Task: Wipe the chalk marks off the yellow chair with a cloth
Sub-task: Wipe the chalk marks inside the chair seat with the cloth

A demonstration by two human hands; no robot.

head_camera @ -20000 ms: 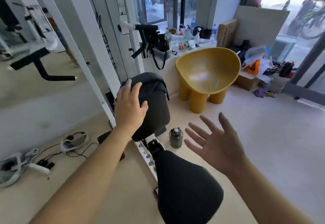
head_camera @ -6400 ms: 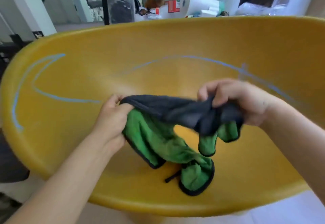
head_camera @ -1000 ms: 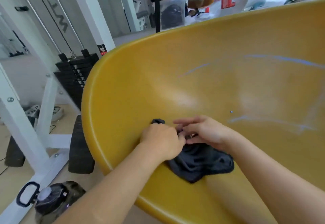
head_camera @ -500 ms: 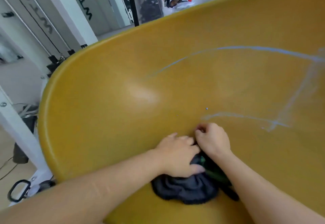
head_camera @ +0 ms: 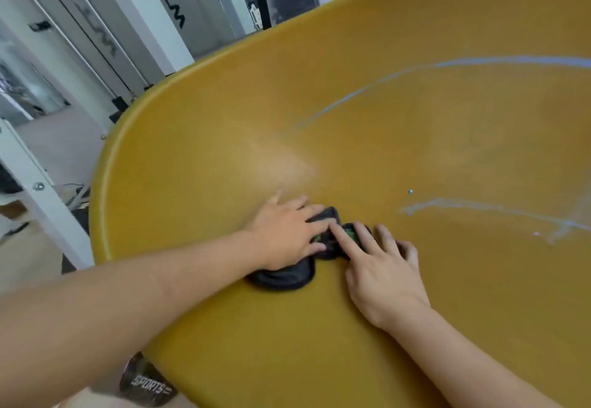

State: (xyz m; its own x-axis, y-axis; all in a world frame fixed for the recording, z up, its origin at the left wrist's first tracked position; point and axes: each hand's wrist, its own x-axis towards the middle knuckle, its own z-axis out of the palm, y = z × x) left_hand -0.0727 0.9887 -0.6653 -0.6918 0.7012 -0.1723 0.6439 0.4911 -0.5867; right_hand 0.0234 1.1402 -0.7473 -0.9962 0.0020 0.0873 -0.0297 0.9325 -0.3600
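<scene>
Cloth (head_camera: 281, 277) soft, limp; left hand (head_camera: 284, 238) presses it, right hand (head_camera: 383, 270) pins its edge; both grips flat, unclosed. Best gathered mid-bunch.

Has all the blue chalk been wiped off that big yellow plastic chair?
No: a long blue chalk line and a smeared blue chalk streak show on the yellow plastic chair, to the right of the dark cloth.

The cloth (head_camera: 281, 277) lies in the chair (head_camera: 192, 151), my left hand (head_camera: 284, 235) on it, my right hand (head_camera: 383, 270) touching it at three o'clock. Chalk marks (head_camera: 463, 62) lie from one to three o'clock.
</scene>
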